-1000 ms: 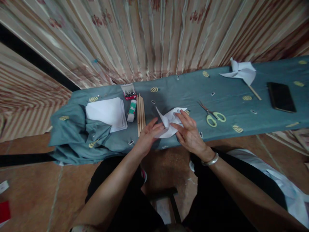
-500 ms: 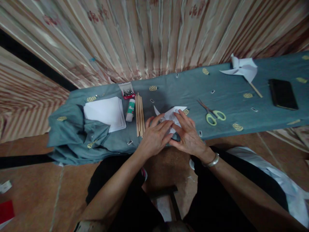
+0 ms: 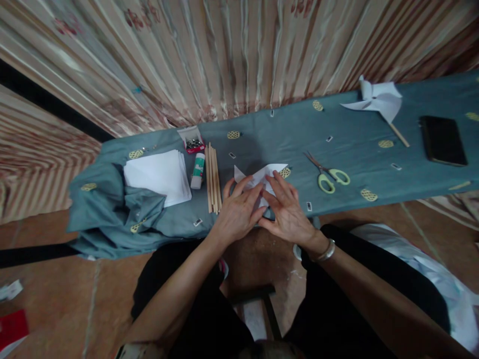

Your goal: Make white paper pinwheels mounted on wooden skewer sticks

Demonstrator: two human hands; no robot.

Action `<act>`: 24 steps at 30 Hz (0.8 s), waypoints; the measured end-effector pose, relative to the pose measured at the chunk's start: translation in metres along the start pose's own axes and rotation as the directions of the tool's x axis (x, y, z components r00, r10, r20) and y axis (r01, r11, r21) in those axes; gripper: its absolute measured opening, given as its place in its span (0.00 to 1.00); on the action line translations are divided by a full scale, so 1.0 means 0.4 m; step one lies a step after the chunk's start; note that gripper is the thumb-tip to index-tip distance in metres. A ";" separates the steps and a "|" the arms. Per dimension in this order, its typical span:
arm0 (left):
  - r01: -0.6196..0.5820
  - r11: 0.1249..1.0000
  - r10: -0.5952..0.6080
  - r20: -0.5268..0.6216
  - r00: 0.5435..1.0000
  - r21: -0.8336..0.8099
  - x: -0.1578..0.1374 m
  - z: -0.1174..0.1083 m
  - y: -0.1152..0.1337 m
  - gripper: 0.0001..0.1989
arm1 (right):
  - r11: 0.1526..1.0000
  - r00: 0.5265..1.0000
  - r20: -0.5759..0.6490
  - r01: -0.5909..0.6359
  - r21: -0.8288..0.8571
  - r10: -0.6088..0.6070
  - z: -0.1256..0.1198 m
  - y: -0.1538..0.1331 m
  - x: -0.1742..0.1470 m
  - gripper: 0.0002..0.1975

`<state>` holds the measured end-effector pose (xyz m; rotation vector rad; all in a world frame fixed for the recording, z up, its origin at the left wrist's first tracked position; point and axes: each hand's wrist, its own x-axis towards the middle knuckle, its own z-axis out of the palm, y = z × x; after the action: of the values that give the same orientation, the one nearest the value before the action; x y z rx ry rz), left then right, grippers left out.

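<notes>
A white sheet of paper (image 3: 276, 167) with pointed flaps lies near the front edge of the cloth-covered bench. My left hand (image 3: 237, 210) grips its left side, fingers bent over it. From the right, my right hand (image 3: 287, 212) presses on the same paper with its fingers curved. The fingertips of both hands nearly meet over the paper's middle, which they largely hide. Right of my hands lie scissors (image 3: 325, 172) with light green handles, blades partly apart. Several thin wooden sticks (image 3: 212, 179) lie side by side just left of my left hand.
Further left are a glue stick (image 3: 198, 170), an open small box of metal pins (image 3: 193, 142) and a stack of white paper (image 3: 159, 174). A paper pinwheel (image 3: 385, 97) on a stick and a black phone (image 3: 443, 140) lie to the right. A pleated curtain (image 3: 224, 60) hangs behind.
My fingers have shifted slightly on the paper, and more of its upper flaps shows between my hands. The view has moved a little; the other things lie where they were.
</notes>
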<state>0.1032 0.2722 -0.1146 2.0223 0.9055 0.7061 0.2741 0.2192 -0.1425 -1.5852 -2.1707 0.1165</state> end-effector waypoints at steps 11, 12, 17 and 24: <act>-0.064 0.992 0.064 -0.002 0.998 0.113 -0.004 0.002 -0.006 0.14 | 1.000 1.000 0.003 -0.020 0.021 0.020 -0.017 0.002 0.009 0.28; -0.074 0.988 0.075 0.000 0.997 0.136 -0.004 0.002 -0.006 0.14 | 0.999 1.000 0.011 -0.025 0.032 0.024 -0.022 0.004 0.009 0.27; -0.130 0.916 0.101 0.095 0.990 0.380 -0.003 -0.002 -0.007 0.17 | 0.998 0.998 0.059 -0.020 0.063 0.016 -0.039 0.015 0.013 0.29; -0.188 0.822 0.158 0.102 0.982 0.537 0.000 0.005 -0.010 0.19 | 0.998 0.998 0.053 -0.020 0.055 0.018 -0.042 0.016 0.016 0.29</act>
<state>0.1032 0.2732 -0.1189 2.6464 0.9771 0.5193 0.2849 0.2242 -0.1275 -1.5891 -2.1730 0.2243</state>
